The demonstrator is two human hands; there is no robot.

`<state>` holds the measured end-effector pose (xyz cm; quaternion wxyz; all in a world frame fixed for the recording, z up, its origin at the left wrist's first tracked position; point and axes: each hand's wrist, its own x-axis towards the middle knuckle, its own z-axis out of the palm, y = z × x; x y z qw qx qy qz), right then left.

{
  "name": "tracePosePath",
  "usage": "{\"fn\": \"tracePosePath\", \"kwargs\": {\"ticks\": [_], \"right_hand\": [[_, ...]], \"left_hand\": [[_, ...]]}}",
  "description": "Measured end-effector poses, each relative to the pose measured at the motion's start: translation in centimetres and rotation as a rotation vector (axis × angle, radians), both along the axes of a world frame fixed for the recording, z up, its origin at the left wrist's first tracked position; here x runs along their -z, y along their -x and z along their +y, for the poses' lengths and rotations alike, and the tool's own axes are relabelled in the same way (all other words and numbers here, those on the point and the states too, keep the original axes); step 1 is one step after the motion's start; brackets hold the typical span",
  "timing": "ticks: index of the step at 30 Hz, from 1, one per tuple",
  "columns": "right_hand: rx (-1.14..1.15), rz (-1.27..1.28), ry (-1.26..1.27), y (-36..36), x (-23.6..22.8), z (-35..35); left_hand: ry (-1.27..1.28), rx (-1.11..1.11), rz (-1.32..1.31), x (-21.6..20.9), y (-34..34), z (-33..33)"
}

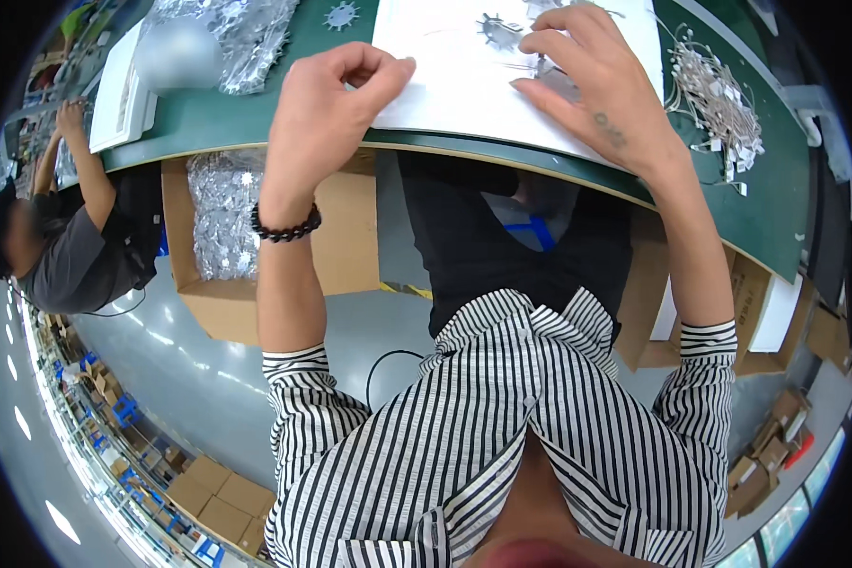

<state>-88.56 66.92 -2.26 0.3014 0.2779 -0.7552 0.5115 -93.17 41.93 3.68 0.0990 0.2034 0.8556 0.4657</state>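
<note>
One spiked grey disc (495,31) on the white sheet (445,90), just left of the right hand (601,85). That hand: fingers curved, thumb parted from forefinger, some clear, shiny material (560,85) beneath; cannot tell if anything is gripped. Left hand (324,109) at sheet's left edge, fingers curled, thumb near forefinger; cannot tell if it holds anything. Dark beaded bracelet (286,225) on that wrist. Second spiked disc (341,15) on green tabletop (213,121), left of sheet; farther left, clear-bagged parts (260,47). Right of sheet, heaped pale cables (718,106). Below table edge, left: open cardboard box (350,256) with more bagged parts (225,222).
</note>
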Motion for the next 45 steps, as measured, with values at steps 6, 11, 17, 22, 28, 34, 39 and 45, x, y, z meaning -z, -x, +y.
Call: {"fn": "tracePosePath", "kwargs": {"ticks": [6, 11, 17, 22, 28, 34, 39, 45], "right_hand": [[0.353, -0.088, -0.670, -3.1, -3.5, -0.1], [0.372, -0.101, -0.646, -3.8, -3.4, -1.9], [0.466, -0.169, -0.669, -3.9, -3.0, -2.0], [0.468, -0.078, -0.687, -4.0, -2.0, -1.7], [0.581, -0.104, -0.422, -6.2, -1.9, -3.5], [0.583, -0.085, -0.325, -17.1, -1.5, -2.9], [0.613, -0.633, -0.451, -25.0, 7.4, 3.0], [0.911, -0.988, -0.457, -21.4, 14.7, 9.2]], "left_hand": [[0.111, -0.349, 0.694, 5.8, 5.4, -1.6], [0.357, -0.493, 0.667, 7.5, 5.0, 1.3], [0.187, -0.436, 0.602, 6.7, 4.6, 0.7], [0.102, -0.365, 0.597, 6.8, 4.4, 0.4], [0.147, -0.435, 0.482, 7.1, 6.8, -1.1], [0.155, -0.385, 0.481, 7.7, 8.6, -0.6], [0.117, -0.400, 0.441, 8.7, 9.5, -1.1], [0.259, -0.305, 0.555, 9.6, 13.0, -0.2]]}}
